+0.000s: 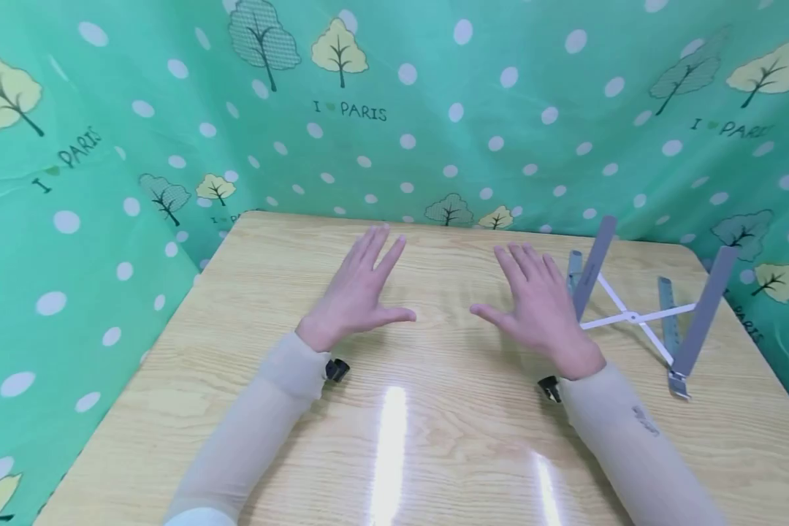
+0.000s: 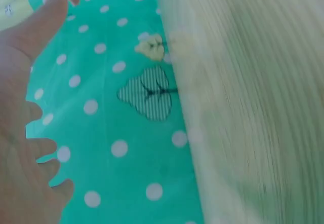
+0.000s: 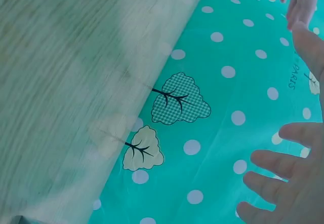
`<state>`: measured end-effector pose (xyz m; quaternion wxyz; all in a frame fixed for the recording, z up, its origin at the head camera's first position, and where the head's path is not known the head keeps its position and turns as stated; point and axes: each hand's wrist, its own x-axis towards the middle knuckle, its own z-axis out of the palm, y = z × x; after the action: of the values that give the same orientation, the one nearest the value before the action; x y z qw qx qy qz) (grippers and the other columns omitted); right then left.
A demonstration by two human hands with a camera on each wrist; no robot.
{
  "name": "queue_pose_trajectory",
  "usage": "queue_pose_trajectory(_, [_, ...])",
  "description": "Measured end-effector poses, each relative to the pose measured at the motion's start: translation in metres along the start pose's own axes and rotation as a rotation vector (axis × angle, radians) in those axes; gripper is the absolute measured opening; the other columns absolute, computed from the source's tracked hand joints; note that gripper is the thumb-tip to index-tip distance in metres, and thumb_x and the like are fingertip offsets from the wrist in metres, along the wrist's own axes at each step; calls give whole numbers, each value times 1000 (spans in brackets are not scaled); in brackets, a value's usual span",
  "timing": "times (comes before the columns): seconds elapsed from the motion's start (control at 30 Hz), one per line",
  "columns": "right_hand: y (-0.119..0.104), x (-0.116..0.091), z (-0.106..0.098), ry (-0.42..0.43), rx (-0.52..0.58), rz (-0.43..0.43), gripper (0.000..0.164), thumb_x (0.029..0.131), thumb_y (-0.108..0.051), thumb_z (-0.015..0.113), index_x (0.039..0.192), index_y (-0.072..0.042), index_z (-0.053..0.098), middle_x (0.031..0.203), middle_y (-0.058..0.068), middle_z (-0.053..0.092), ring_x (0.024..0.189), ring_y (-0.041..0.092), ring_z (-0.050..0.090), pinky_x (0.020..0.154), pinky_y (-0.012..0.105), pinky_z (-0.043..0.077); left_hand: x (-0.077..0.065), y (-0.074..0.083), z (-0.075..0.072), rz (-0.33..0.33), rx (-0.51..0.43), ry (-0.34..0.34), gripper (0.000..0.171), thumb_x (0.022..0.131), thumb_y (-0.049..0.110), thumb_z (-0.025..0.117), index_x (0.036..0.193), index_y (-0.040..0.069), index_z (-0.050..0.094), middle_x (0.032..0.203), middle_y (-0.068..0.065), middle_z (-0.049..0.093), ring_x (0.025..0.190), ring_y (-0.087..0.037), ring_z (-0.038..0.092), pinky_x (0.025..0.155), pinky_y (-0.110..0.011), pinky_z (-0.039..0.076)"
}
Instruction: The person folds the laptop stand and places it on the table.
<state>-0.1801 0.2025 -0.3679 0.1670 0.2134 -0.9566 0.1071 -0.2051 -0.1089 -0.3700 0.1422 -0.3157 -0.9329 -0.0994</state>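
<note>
Head view: the left hand (image 1: 358, 292) and right hand (image 1: 539, 310) are well apart over a wooden table (image 1: 473, 438), both wide open and empty, thumbs pointing toward each other. A grey stand (image 1: 633, 317), its crossed bars spread, rests on the table, near the right hand on its right side. A dotted green cloth (image 1: 434, 131) hangs behind. Left wrist view: the left hand's fingers are parted, grasping nothing. Right wrist view: the right hand's spread fingers hold nothing; the left hand appears at upper right.
</note>
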Motion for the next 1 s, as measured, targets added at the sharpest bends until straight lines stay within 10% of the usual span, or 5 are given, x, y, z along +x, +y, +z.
queue_pose_trajectory(0.57, [31,-27,-23,58,95,60,90,80,-52,71,149,-10,32,143,21,41,126,44,41,99,60,34,22,38,11,64,-248,-52,89,86,55,63,152,9,23,155,-16,22,140,-30,26,109,-46,32])
queue_pose_trajectory(1.0, [73,-61,-54,10,109,229,84,84,-47,68,150,-10,30,142,27,40,124,50,38,92,68,31,66,77,30,90,-412,-114,81,87,48,65,150,11,28,152,-7,31,138,-19,29,112,-31,26])
